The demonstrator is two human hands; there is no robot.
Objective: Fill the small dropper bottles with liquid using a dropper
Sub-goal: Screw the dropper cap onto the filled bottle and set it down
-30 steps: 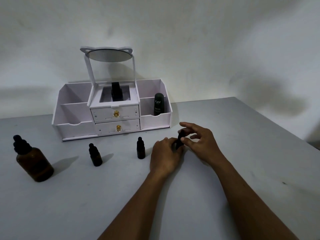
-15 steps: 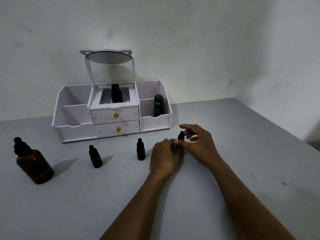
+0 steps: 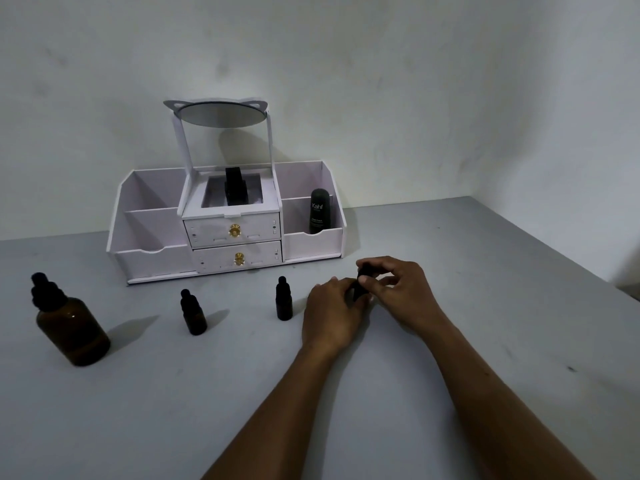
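Observation:
A small dark dropper bottle [image 3: 358, 288] stands on the grey table between my hands, mostly hidden by them. My left hand [image 3: 332, 315] grips its body. My right hand [image 3: 398, 284] pinches its black cap at the top. Two more small dark dropper bottles stand capped to the left, one [image 3: 284, 299] close to my left hand and one [image 3: 193, 313] farther left. A large amber bottle [image 3: 74, 329] with a black dropper cap stands at the far left.
A white cosmetic organiser [image 3: 145, 233] with two drawers and a tilted mirror [image 3: 220, 116] sits at the back against the wall. A black Kahf tube [image 3: 319, 211] stands in its right compartment. The table's right edge [image 3: 554, 261] runs diagonally.
My right hand's fingers have shifted around the cap of the small bottle, curling closer over it. My left hand has stayed on the bottle's body. The other bottles have not moved.

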